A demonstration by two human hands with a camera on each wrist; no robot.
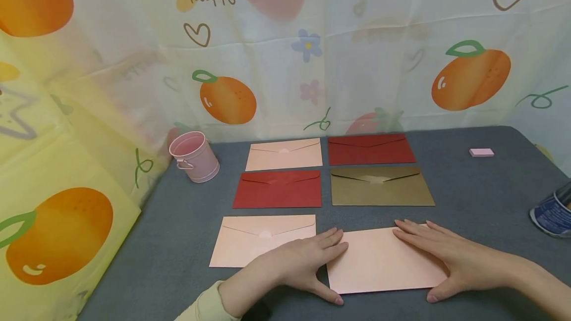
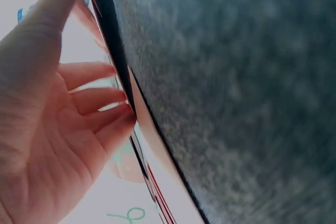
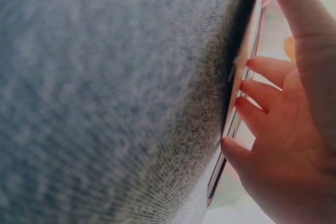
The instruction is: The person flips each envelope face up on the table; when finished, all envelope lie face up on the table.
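Note:
A pale pink envelope (image 1: 374,264), plain side up, lies at the front of the table between both hands. My left hand (image 1: 305,260) touches its left end, fingers extended over the upper left corner and thumb by the lower left one. At the right end, my right hand (image 1: 459,256) spans the envelope, fingertips at the far edge and thumb at the near edge. Partly behind the left hand is another pale pink envelope (image 1: 250,234), flap side up. Both wrist views show the left hand (image 2: 63,135) and right hand (image 3: 283,124) with fairly straight fingers.
Farther back lie a red envelope (image 1: 278,192), a gold envelope (image 1: 379,189), a pale pink envelope (image 1: 290,157) and a dark red envelope (image 1: 370,152). A pink bucket (image 1: 196,160) stands left. Rightward are a small pink block (image 1: 482,152) and a blue container (image 1: 550,217).

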